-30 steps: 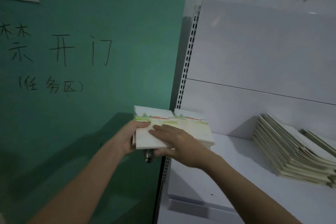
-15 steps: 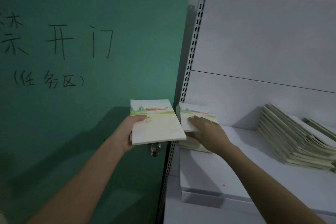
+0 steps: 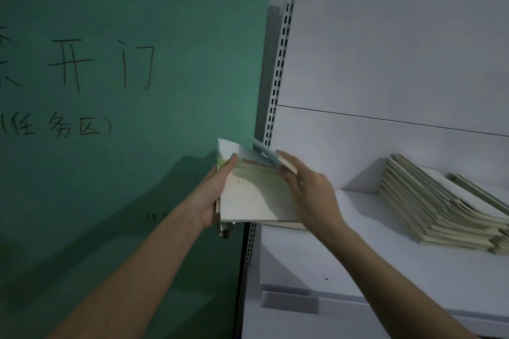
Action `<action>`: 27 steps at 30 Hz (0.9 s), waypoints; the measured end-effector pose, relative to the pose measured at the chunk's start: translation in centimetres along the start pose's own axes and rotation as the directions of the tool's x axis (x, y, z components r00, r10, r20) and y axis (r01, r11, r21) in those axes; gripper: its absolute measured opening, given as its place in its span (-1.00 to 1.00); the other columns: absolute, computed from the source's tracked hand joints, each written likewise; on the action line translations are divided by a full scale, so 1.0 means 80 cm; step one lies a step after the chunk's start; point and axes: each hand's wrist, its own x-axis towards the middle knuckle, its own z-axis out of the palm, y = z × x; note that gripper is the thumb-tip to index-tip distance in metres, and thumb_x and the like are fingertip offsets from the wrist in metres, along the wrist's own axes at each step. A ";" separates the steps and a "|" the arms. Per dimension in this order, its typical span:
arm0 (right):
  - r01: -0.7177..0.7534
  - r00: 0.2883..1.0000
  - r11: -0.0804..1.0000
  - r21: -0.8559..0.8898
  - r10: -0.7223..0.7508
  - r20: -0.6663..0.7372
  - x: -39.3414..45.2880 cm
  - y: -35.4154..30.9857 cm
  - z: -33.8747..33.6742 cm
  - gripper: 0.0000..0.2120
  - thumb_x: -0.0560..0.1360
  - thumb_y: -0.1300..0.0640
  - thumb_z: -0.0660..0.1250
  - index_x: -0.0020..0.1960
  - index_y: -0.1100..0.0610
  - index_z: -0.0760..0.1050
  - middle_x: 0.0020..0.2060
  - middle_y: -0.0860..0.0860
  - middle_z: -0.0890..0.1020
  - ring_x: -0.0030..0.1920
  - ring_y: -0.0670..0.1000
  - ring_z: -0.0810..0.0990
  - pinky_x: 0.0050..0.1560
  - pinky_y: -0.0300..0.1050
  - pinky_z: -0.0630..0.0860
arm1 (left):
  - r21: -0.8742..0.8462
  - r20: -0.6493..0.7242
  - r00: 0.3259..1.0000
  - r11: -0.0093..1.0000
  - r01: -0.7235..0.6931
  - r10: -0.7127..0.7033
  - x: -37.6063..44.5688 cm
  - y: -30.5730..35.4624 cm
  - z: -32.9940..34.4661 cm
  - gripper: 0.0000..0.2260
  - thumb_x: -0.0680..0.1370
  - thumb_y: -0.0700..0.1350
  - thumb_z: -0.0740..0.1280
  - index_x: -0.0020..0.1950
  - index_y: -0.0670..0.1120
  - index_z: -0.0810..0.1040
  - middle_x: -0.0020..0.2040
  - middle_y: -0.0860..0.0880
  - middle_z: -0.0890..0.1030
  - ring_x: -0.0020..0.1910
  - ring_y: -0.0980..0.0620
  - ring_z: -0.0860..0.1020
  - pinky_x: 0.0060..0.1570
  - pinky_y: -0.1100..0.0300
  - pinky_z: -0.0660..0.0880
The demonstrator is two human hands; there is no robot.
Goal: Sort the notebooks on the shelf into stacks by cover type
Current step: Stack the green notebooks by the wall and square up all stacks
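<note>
My left hand (image 3: 213,195) grips a stack of notebooks with a painted landscape cover (image 3: 253,195) by its left edge, held over the left end of the white shelf (image 3: 344,250). My right hand (image 3: 308,190) holds a thin notebook (image 3: 271,158) tilted steeply above the stack's far right corner; its picture is blurred. Under the stack's right edge, more notebook edges (image 3: 289,225) show on the shelf. A fanned pile of pale cream notebooks (image 3: 429,201) lies on the shelf at the right.
A green wall with handwritten characters (image 3: 110,77) fills the left. A slotted metal upright (image 3: 278,77) separates it from the shelf's white back panel (image 3: 385,63). A metal knob (image 3: 225,230) sticks out just below the held stack.
My right hand has left the pile on the shelf and lifted a notebook up, tilting it over the stack in my left hand. The left hand's stack has shifted slightly right.
</note>
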 end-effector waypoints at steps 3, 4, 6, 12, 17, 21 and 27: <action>0.221 0.974 0.964 -0.144 -0.212 0.080 -0.019 -0.006 -0.006 -0.59 0.61 -0.08 0.17 0.45 -0.11 0.36 0.31 -0.05 0.53 0.24 0.03 0.53 0.08 -0.06 0.50 | 0.005 0.043 0.998 0.999 0.043 -0.043 0.002 0.006 0.030 -0.37 0.43 0.43 0.22 0.25 -0.02 0.56 0.01 -0.17 0.71 -0.03 -0.17 0.69 -0.18 0.00 0.61; 0.271 0.959 0.950 -0.156 -0.251 0.132 -0.023 -0.002 -0.008 -0.55 0.60 -0.11 0.20 0.47 -0.08 0.34 0.40 -0.04 0.45 0.36 0.03 0.45 0.24 -0.04 0.45 | -0.011 0.054 0.997 0.999 0.053 -0.053 0.004 0.006 0.039 -0.37 0.43 0.42 0.23 0.26 -0.02 0.56 0.03 -0.17 0.70 -0.02 -0.18 0.69 -0.17 -0.01 0.61; 0.315 0.931 0.941 -0.124 -0.281 0.231 -0.025 0.009 -0.018 -0.47 0.56 -0.17 0.24 0.49 -0.08 0.29 0.47 -0.05 0.35 0.47 0.00 0.29 0.41 -0.11 0.24 | -0.043 0.078 0.995 0.997 0.062 -0.058 0.005 0.006 0.054 -0.43 0.46 0.33 0.31 0.30 -0.01 0.54 0.06 -0.18 0.70 -0.02 -0.19 0.68 -0.20 0.00 0.62; 0.032 0.983 0.994 0.105 -0.051 0.174 -0.028 0.058 -0.081 -0.42 0.55 -0.36 -0.01 0.48 -0.14 0.28 0.48 -0.20 0.28 0.48 -0.21 0.17 0.47 -0.17 0.10 | -0.042 -0.011 1.000 0.999 0.029 -0.029 0.008 0.002 0.119 -0.66 0.52 -0.05 0.39 0.27 -0.09 0.53 -0.22 -0.10 0.70 -0.36 -0.05 0.67 -0.46 0.17 0.55; -0.592 0.780 0.475 0.651 0.542 0.313 -0.033 0.154 -0.125 -0.59 0.53 0.17 0.27 0.37 0.13 0.39 0.20 0.08 0.52 0.05 0.07 0.57 -0.10 0.04 0.61 | 0.029 0.053 0.995 0.997 0.078 -0.079 0.023 -0.012 0.200 -0.78 0.52 -0.04 0.34 0.11 -0.12 0.55 -0.22 -0.09 0.70 -0.34 -0.01 0.65 -0.36 0.22 0.57; -0.671 0.662 0.339 0.660 0.675 0.327 -0.061 0.202 -0.149 -0.83 0.45 0.34 0.14 -0.09 0.26 0.51 -0.24 0.10 0.49 -0.28 0.04 0.42 -0.50 -0.25 0.27 | 0.143 0.056 0.993 0.985 0.097 -0.106 0.044 -0.043 0.262 -0.70 0.53 -0.12 0.36 0.23 -0.20 0.53 0.01 -0.18 0.70 -0.15 -0.08 0.68 -0.16 0.09 0.62; -0.620 0.731 0.592 0.515 0.674 0.104 -0.062 0.268 -0.131 -0.76 0.49 0.27 0.13 0.03 0.18 0.54 -0.10 0.06 0.61 -0.10 0.07 0.57 -0.16 -0.10 0.47 | 0.469 0.037 0.999 0.883 0.001 -0.021 0.071 -0.120 0.304 -0.74 0.58 -0.24 0.27 0.26 -0.10 0.51 0.16 -0.03 0.61 0.07 0.02 0.55 -0.03 0.23 0.47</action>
